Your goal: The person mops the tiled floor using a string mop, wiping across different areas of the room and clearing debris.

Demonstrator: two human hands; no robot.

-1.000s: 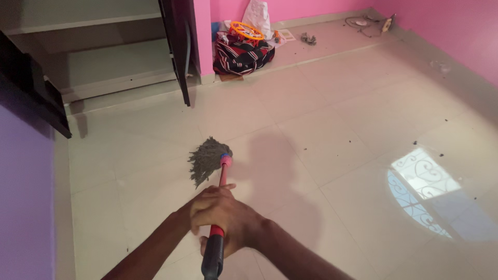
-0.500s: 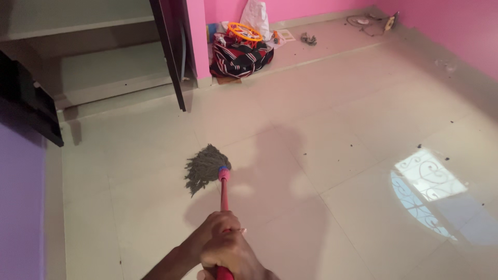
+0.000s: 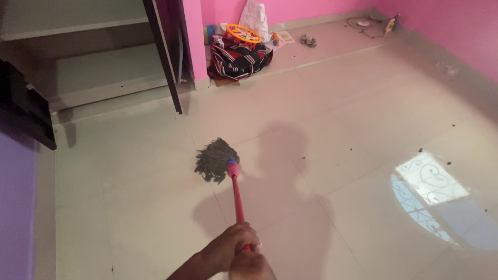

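Down at the bottom edge of the view, both hands close around the red handle of a mop [image 3: 237, 193]: the left hand [image 3: 228, 248] sits higher on the shaft with its fingers wrapped round it, and the right hand [image 3: 252, 265] grips just below, partly cut off by the frame. From the hands the handle runs up and slightly left to a pink and blue collar, where the grey string mop head [image 3: 215, 159] lies spread on the pale tiled floor [image 3: 337, 103], fanned out to the left of the collar. A dark shadow of the person falls across the tiles just right of the mop head. Far behind it, against the pink wall [image 3: 446, 26], a red, black and white striped bag [image 3: 238, 57] rests with an orange ring-shaped plastic piece [image 3: 243, 32] on top and a white plastic bag [image 3: 254, 13] beside it. To the left stands an open cupboard [image 3: 93, 57] with bare shelves and a dark door [image 3: 163, 52] swung outward. On the right, a bright patch of light [image 3: 430, 189] with a scrolled grille pattern lies on the tiles, and small dark specks are scattered near it.
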